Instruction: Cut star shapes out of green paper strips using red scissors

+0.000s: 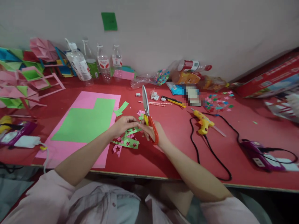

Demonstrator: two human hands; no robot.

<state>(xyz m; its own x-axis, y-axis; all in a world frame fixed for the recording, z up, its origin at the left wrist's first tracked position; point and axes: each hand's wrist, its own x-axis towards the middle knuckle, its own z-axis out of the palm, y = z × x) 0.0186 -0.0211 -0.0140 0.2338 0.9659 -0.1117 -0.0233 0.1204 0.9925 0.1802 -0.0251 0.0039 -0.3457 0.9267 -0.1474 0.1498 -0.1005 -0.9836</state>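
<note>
My right hand (154,130) has its fingers through the orange-red handle of a pair of scissors (146,101), whose blades point up and away from me. My left hand (125,125) is closed in a pinch, its fingertips meeting those of my right hand; what lies between them is too small to make out. Just below the hands are green paper strips (128,143) with star-shaped holes, and a pink paper scrap (117,150) with similar cut-outs. Small pink and green paper stars (140,114) lie beyond my fingertips.
Left of my hands, a green sheet (81,124) lies on a pink sheet (98,163). A yellow glue gun (203,123) with a black cord lies to the right, near scattered paper stars (217,102). Plastic bottles (104,63) line the wall. A yellow cutter (176,102) lies behind.
</note>
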